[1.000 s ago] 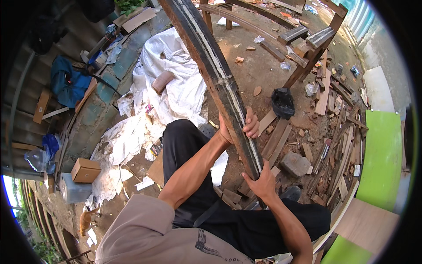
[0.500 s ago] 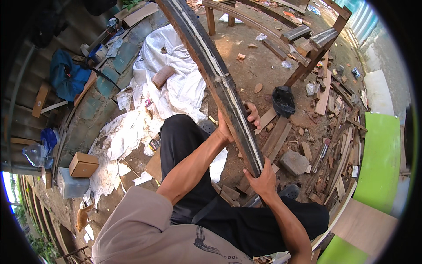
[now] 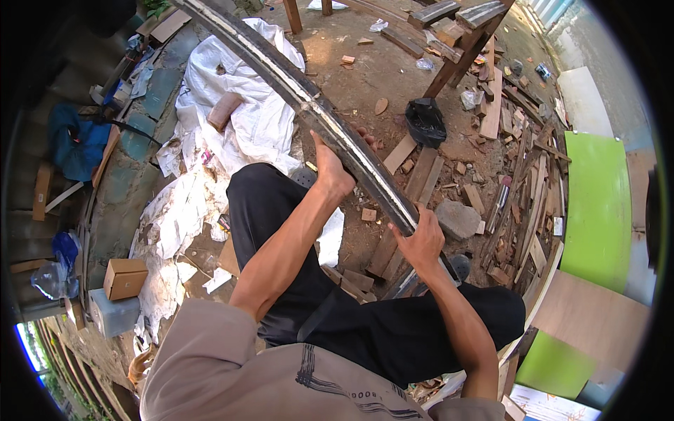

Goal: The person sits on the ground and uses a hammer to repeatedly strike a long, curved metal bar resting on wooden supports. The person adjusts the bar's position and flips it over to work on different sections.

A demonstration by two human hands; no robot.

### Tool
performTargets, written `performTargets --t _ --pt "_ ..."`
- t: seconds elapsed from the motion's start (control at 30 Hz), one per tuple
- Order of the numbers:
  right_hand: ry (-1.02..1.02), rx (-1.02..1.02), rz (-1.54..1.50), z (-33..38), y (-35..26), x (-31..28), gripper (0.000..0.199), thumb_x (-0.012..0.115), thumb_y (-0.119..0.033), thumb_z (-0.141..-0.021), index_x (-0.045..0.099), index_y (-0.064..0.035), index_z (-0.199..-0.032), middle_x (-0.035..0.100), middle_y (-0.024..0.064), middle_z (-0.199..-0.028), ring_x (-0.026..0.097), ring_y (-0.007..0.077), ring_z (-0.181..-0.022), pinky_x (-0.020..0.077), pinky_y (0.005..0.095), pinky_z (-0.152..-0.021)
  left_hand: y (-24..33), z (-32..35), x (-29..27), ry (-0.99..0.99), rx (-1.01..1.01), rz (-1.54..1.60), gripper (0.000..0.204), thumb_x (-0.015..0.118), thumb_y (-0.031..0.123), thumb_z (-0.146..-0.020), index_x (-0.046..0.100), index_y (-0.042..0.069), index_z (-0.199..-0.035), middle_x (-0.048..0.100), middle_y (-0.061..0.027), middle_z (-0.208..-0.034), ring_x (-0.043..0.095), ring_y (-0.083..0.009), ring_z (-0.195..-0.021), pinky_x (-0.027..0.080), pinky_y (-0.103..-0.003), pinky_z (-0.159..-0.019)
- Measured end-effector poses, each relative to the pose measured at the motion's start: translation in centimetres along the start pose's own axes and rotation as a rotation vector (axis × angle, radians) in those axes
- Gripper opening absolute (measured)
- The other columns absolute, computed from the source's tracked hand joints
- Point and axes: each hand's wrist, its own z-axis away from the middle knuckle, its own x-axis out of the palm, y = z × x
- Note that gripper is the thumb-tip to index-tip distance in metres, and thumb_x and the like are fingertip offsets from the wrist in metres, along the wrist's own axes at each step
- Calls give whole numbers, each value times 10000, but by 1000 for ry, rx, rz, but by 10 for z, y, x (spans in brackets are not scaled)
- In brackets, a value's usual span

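Observation:
A long dark wooden beam with a whitish strip down its middle slants from the upper left toward my lap. My left hand is wrapped around its underside part-way along, thumb against the near side and fingertips just showing past the far edge. At the lower end my right hand grips the beam, with the thumb on the near side. The beam's far end runs out past the top of the picture.
A white sheet with a brown cylindrical piece on it spreads to the left. Ahead stands a wooden frame, a black plastic bag beside its leg. Scrap wood and a grey stone lie right; a cardboard box sits left.
The beam has tilted further left at its far end, and my left hand has moved left with it. The whole view has shifted a little too. Both hands keep hold.

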Motion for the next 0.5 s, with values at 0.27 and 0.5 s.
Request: performTargets --t 0.27,0.5 --pt "54 -99 -33 -7 5 -3 714 800 -416 -742 486 -39 -1261 612 190 -1059 620 371 -948 507 464 -781 9 11 7 -3 80 22 753 248 704 -926 578 27 -934 601 -134 -879 600 -363 -893 491 -527 -815" --pt "61 -184 -244 -9 -7 -1 659 729 -452 -818 510 -22 -1267 608 212 -1110 605 385 -1023 485 449 -865 14 6 1 -34 137 -53 984 174 893 -792 576 10 -956 604 -137 -844 611 -336 -765 519 -498 -713"
